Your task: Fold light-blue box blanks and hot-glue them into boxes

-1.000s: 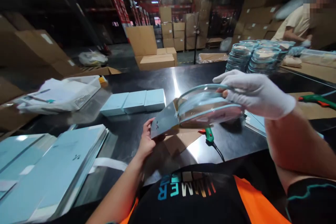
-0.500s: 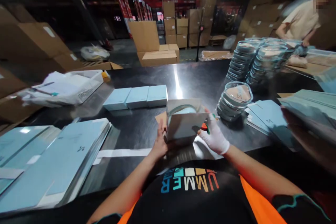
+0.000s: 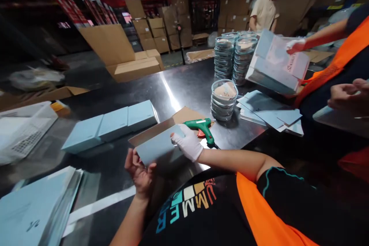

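Observation:
A light blue cardboard box is tilted in front of me. My right hand, in a white glove, grips its right end with the thumb on the blue face. My left hand is bare, with fingers apart and palm turned up. It is at the box's lower left corner; whether it touches is unclear. Just beyond the glove lies a green glue gun with a red trigger. Brown card shows behind the box.
Three blue boxes stand in a row at left. Flat blue sheets lie front left, near a white basket. Clear round containers are stacked at right beside loose blue cards. A co-worker's gloved hand holds a blue stack.
My view has swung right. The box has turned, its blue face now showing, and my left hand has opened from its side. A co-worker carrying a blue stack has appeared at right.

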The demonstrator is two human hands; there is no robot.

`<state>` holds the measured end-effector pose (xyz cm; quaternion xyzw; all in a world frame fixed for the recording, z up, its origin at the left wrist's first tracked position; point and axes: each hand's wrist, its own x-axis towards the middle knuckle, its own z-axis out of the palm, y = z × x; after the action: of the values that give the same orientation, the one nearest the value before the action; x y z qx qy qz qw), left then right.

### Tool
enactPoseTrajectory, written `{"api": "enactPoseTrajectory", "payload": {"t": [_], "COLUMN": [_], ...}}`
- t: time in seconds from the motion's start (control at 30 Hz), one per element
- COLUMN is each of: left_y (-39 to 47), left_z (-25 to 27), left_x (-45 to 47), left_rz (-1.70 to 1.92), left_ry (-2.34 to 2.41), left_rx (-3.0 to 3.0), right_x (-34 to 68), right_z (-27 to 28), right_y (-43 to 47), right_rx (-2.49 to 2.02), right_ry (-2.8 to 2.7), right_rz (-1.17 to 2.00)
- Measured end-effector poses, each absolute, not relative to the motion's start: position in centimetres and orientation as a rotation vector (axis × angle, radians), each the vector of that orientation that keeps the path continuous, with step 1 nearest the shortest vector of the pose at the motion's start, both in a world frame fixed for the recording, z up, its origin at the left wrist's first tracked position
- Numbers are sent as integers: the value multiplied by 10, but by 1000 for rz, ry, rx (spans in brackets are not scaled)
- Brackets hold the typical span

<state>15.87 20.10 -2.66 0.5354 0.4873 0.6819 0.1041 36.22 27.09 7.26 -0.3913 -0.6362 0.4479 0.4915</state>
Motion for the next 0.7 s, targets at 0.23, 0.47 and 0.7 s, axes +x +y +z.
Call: {"api": "enactPoseTrajectory", "payload": {"t": [0.23, 0.47, 0.7], "left_y": [196, 194, 193], "left_z": [-30, -17, -19], "left_x": [152, 142, 143], "left_rz": [1918, 1877, 1944], "left_ry": [1582, 1598, 1579], "left_rx": [1810, 1981, 2013], "right_x": [360, 395, 471], "right_z": [67, 66, 52], "right_y": [274, 292, 316], "right_rx": [-963, -1078, -1769], "right_ry": [-1583, -1738, -1975], "right_rz": [924, 862, 493]}}
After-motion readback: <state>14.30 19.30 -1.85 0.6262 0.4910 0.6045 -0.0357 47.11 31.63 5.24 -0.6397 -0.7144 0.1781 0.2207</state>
